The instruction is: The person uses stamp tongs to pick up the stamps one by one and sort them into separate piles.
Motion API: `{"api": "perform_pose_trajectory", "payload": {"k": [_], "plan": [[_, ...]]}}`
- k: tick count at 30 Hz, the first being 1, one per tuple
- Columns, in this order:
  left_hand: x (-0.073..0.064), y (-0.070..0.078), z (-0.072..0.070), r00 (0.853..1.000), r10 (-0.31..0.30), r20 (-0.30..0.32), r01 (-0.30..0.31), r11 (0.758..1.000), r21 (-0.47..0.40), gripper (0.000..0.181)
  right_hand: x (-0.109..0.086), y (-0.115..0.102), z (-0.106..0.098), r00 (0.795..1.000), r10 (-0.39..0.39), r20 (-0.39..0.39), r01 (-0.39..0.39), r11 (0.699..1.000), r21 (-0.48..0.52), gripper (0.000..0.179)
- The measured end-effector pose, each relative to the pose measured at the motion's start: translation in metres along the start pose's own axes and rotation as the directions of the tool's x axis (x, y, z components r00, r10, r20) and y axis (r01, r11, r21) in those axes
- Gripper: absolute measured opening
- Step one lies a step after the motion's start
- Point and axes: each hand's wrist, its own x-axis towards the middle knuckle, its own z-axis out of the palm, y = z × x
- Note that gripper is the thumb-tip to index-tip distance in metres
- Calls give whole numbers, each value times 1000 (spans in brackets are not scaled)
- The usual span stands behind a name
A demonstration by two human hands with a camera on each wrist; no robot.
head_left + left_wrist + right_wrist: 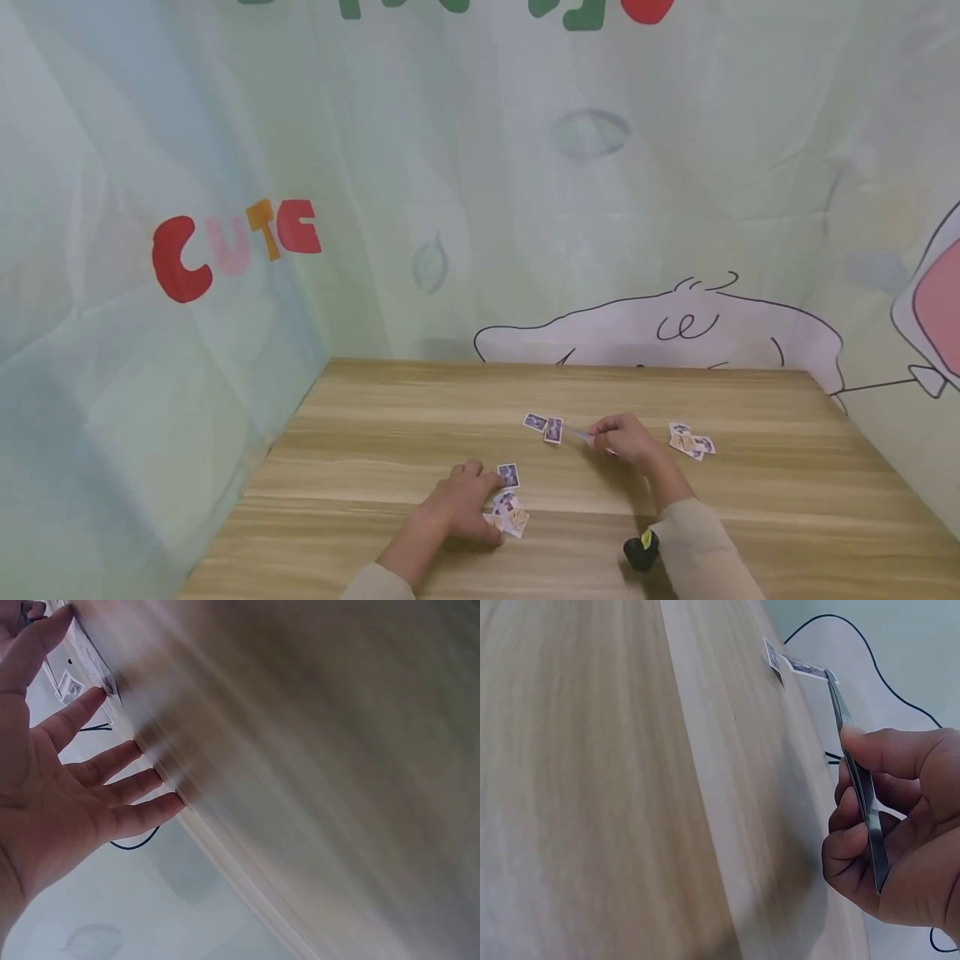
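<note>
The right hand was closed about a pair of tweezers, which were pinched between thumb and curled fingers and were pointed toward 9 o'clock, with 12 o'clock taken as the far edge of the table. The tips were seen at the edge of a white-bordered card; whether it was gripped by them could not be told. Just beyond it, at about 10 o'clock, a second card was laid at a slant, its corner set against or very near the first.

The left hand was held open, palm down, with its fingers spread and their tips rested on the wood. At its 2 o'clock a single card was placed, a corner of which was met by the index fingertip. At its 3 o'clock a loose pile of overlapping cards was partly covered by the hand, the thumb being set beside it.

At the right hand's 3 o'clock, well apart from the tweezers, a scattered cluster of cards was spread. Both wrists were covered by pale sleeves; beside the right one, at 6 o'clock from that hand, a black object was seen.
</note>
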Motion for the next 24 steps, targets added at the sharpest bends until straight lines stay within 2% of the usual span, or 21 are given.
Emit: {"api": "perform_pose_trajectory", "payload": {"k": [12,20,24], "plan": [[1,0,0,1000,-9,1,9,1000,2,76,17,-4,10,999,42,-20,-42,999,10,17],[0,1,-3,1000,-2,-6,2,1000,18,74,25,-6,17,994,96,-60,-98,995,-27,14],[-1,2,-4,1000,-4,-5,4,1000,26,74,24,-6,19,994,84,-67,-88,995,-49,12]]}}
